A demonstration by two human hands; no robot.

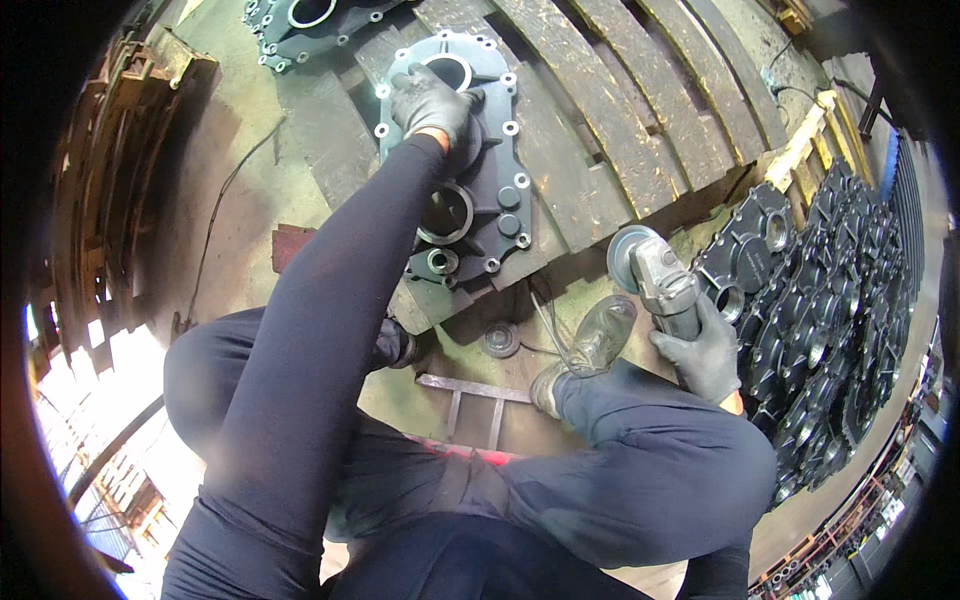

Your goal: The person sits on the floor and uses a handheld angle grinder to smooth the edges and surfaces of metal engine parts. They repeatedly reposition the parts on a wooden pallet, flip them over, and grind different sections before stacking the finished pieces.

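Observation:
A dark grey cast-metal cover [490, 150] with round holes and bolt bosses along its edge lies on a wooden pallet in front of me. My left hand [432, 102], in a grey glove, grips it beside the upper round hole, with the fingers bent at the hole's rim. The left forearm hides part of the cover's left side. Off to the right, my right hand [705, 352], also gloved, is closed around the body of an angle grinder [668, 278]. The grinder's disc [630, 258] points up and left, apart from the cover.
Another cast cover [325, 35] lies at the far left of the pallet [600, 110]. Many similar covers [820, 300] are stacked on the right. A loose disc [500, 339] and a metal frame [475, 388] lie on the floor by my boots [603, 335]. Wooden pallets [130, 160] stand left.

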